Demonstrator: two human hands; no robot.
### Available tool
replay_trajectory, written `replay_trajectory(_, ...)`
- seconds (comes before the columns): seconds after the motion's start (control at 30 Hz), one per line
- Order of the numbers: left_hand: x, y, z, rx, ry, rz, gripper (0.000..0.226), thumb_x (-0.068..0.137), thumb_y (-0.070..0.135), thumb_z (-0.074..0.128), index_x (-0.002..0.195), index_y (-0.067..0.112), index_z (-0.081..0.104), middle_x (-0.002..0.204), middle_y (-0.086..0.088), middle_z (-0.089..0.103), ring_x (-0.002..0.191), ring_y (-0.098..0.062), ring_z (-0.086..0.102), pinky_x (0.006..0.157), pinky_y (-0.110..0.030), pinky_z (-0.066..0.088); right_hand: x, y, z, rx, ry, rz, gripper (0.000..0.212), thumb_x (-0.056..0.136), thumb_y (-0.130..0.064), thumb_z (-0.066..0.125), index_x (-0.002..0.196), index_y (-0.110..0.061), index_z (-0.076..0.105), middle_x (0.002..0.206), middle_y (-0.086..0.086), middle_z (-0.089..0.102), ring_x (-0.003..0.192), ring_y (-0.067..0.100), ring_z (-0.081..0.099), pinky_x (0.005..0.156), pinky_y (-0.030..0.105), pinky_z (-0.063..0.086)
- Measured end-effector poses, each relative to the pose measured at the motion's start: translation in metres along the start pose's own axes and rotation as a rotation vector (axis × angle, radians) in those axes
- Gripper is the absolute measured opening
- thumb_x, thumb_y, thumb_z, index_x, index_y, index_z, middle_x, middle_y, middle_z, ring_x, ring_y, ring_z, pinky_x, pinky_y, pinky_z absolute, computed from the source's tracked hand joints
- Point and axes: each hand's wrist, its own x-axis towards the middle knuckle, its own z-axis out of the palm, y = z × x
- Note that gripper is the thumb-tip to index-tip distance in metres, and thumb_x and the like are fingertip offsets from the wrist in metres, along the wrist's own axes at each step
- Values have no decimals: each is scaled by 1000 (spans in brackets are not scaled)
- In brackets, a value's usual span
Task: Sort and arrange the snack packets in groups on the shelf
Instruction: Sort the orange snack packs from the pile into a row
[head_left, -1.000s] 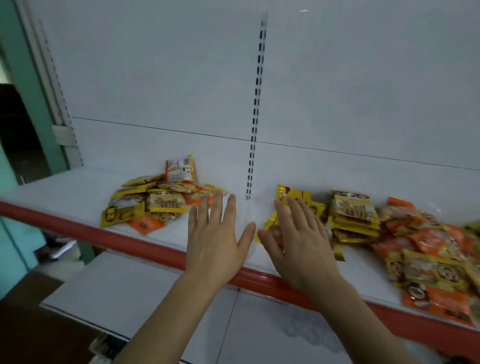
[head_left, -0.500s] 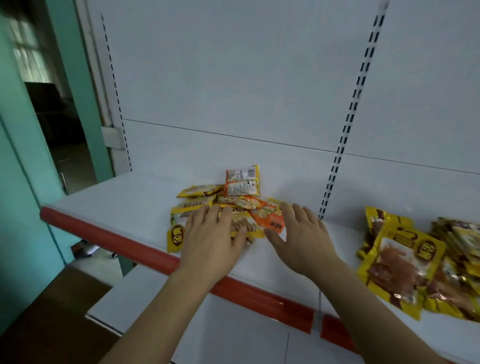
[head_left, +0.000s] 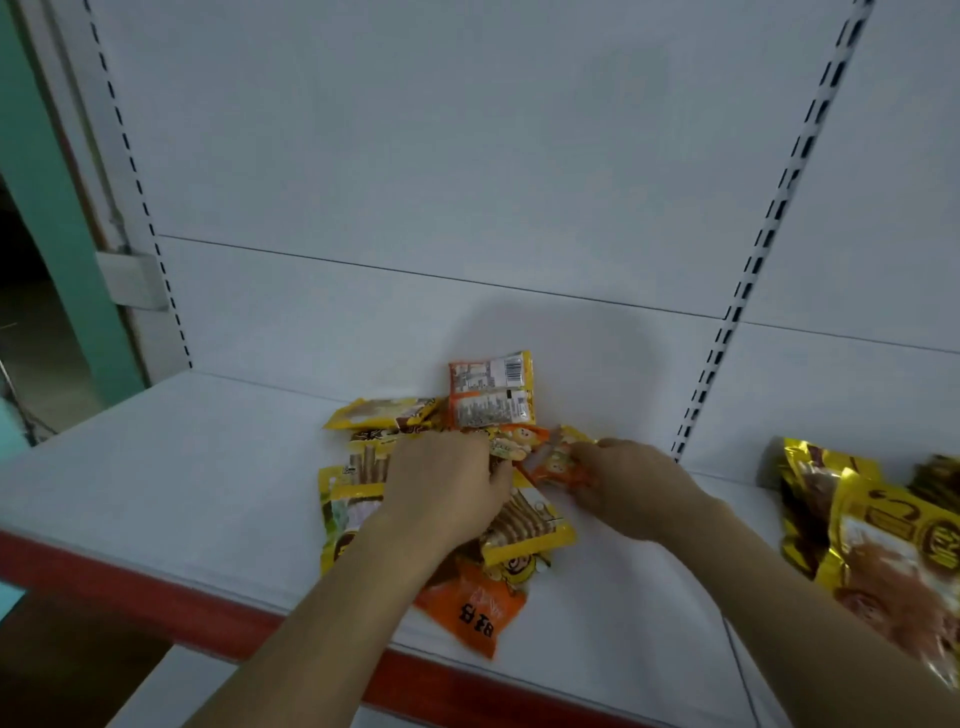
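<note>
White flat shelf (head_left: 156, 493) with red front edge. Mid-shelf, a loose pile of glossy crinkly packets (head_left: 363, 499), yellow and orange, flat rectangular pouches, one propped against the back panel (head_left: 491, 389). Left hand (head_left: 441, 493) lies on the pile, fingers curled down into the packets; actual grip unclear. Right hand (head_left: 631, 488), just beside it, pinches a small orange packet (head_left: 558, 465) at the pile's right edge. Far right, well apart, shiny gold-foil packets (head_left: 883, 545).
</note>
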Motion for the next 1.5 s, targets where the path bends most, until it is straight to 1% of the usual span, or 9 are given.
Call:
replay_trajectory(0.27,13,-25,-12,-435,29,92,48,104,57,38,108,20,68,99,5,68,81,-13,65,68,-32,55,-31,-19,-3,143,486,274,12,91,-19,55,92,-15,66,89,5,71,77,32,66,58,35,48)
replay_trajectory(0.4,9,-34,-22,-1077,-164,-49,73,91,78,42,141,27,56,133,6,67,119,-16,65,102,-38,51,-49,-81,-26,171,860,-2,20,89,-9,67,108,-13,73,120,-1,71,79,19,71,59,36,59)
replay_trajectory(0.53,14,-56,-18,-1350,2,-202,19,99,47,61,104,31,70,100,7,75,95,-16,73,88,-48,59,-38,-119,-34,278,786,-206,31,92,-15,61,121,-16,71,134,-3,64,108,15,68,82,28,58)
replay_trajectory(0.73,17,-112,-14,-1389,78,-381,11,103,34,59,100,28,68,98,5,77,90,-19,75,90,-51,59,5,-99,-43,521,358,407,60,98,-47,55,147,-14,45,140,6,58,122,26,58,96,37,48)
replay_trajectory(0.83,16,-130,-12,-1366,67,-373,13,104,33,57,103,27,67,100,2,77,90,-21,75,88,-53,61,33,-96,-40,585,198,512,58,91,-58,60,127,-13,53,119,10,65,103,28,60,79,34,47)
replay_trajectory(1.07,19,-135,-8,-1289,94,-380,13,106,36,51,103,28,61,102,0,73,95,-26,73,90,-56,58,40,-97,-47,742,453,444,28,91,-32,68,69,-18,59,58,1,56,56,20,53,51,30,39)
replay_trajectory(1.27,24,-105,-15,-1332,53,-394,30,107,46,44,120,22,57,111,2,68,108,-24,65,96,-46,53,6,-124,-76,1597,489,338,21,92,-21,71,87,-1,69,67,5,67,65,19,67,63,31,56)
replay_trajectory(1.37,25,-93,-21,-1741,-123,-399,60,91,75,51,125,26,63,118,-6,75,108,-30,73,93,-55,58,-2,-141,-68,1486,447,297,33,92,-27,71,79,3,63,65,15,60,61,25,58,60,37,48)
replay_trajectory(1.5,26,-89,-16,-1700,-72,-298,46,82,56,79,115,26,69,108,-2,78,100,-26,76,90,-54,60,-2,-135,-56,1171,467,266,38,94,-39,65,79,-4,68,61,10,58,54,20,51,54,36,41)
